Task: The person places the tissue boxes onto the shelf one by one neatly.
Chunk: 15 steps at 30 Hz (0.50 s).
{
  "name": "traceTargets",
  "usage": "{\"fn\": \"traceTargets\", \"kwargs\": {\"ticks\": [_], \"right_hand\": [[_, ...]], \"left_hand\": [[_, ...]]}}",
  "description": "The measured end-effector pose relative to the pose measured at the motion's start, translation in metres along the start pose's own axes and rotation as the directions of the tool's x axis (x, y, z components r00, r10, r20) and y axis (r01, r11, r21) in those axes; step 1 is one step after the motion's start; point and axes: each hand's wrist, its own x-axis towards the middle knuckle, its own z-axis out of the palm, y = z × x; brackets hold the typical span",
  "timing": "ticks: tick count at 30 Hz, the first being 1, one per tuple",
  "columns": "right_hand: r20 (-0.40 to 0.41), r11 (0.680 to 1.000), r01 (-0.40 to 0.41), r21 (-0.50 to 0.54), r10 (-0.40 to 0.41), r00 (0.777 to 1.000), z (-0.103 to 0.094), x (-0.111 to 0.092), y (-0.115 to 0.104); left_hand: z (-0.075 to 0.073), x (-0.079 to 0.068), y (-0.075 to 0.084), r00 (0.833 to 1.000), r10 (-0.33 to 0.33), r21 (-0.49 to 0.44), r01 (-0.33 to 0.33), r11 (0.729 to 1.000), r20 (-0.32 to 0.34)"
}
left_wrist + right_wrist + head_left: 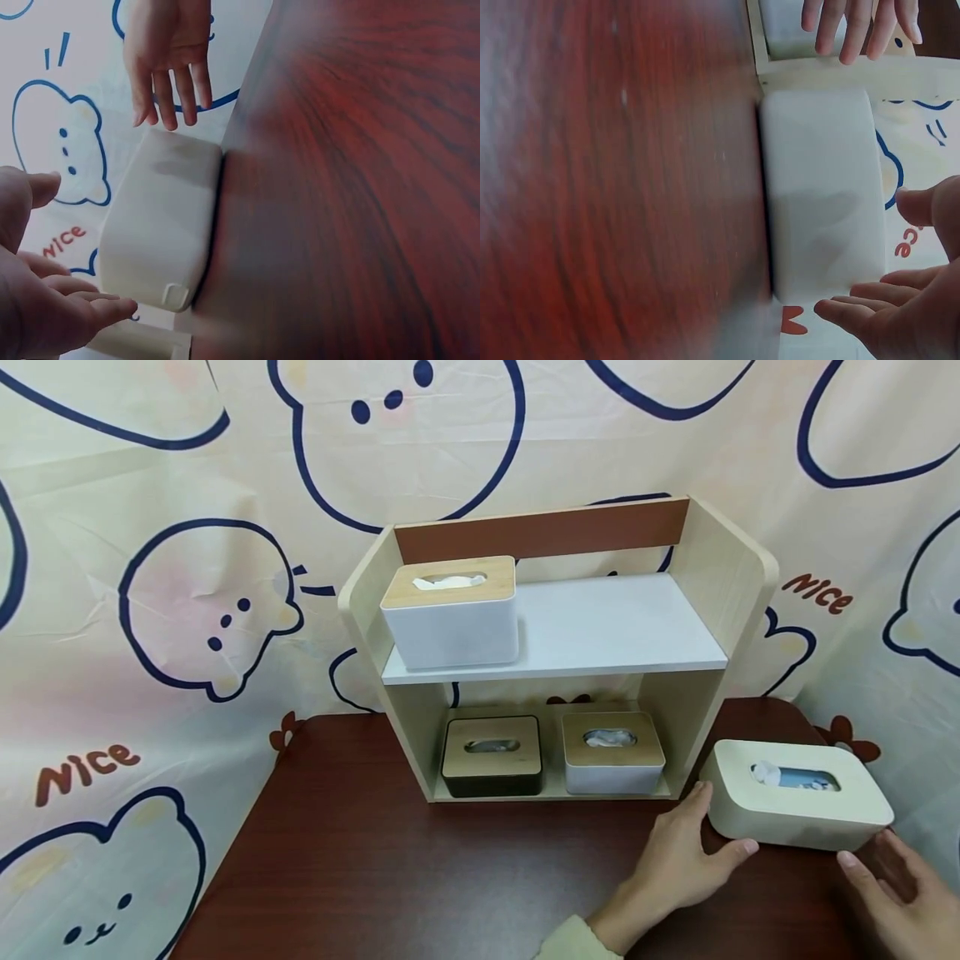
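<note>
A cream tissue box (787, 817) with an oval slot in its lid sits on the brown table, right of the shelf. Beside its left end is my left hand (675, 860), fingers extended and thumb apart in front. My right hand (900, 893) is at the opposite end, fingers likewise straight. In the left wrist view the box (161, 217) lies between both hands, and the left fingers (97, 307) are close to its near end. The right wrist view shows the right fingertips (840, 307) at or very near a box corner; contact is hard to tell.
A two-tier shelf (622, 618) stands at the back of the table (420, 877). On its upper board is a white tissue box (457, 631) with a wooden lid. Below stand a dark tissue box (491, 781) and a smaller white one (615, 778). A printed cloth (202, 610) hangs behind.
</note>
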Motion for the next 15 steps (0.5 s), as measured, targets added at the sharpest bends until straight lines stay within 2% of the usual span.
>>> {"fn": "traceTargets", "kwargs": {"ticks": [7,11,15], "right_hand": [[0.020,0.999,0.038,-0.005,-0.037,0.999,-0.002,0.017,0.003],[0.012,0.997,0.078,0.003,-0.078,0.997,-0.003,0.027,0.007],[0.020,0.994,0.109,0.009,-0.109,0.994,-0.004,0.037,0.010]], "left_hand": [[0.011,0.008,-0.002,0.992,-0.106,-0.090,0.112,0.990,0.072],[0.018,0.012,-0.006,0.988,-0.139,-0.130,0.147,0.981,0.068],[0.023,0.015,-0.009,0.989,-0.137,-0.144,0.143,0.979,0.049]]}}
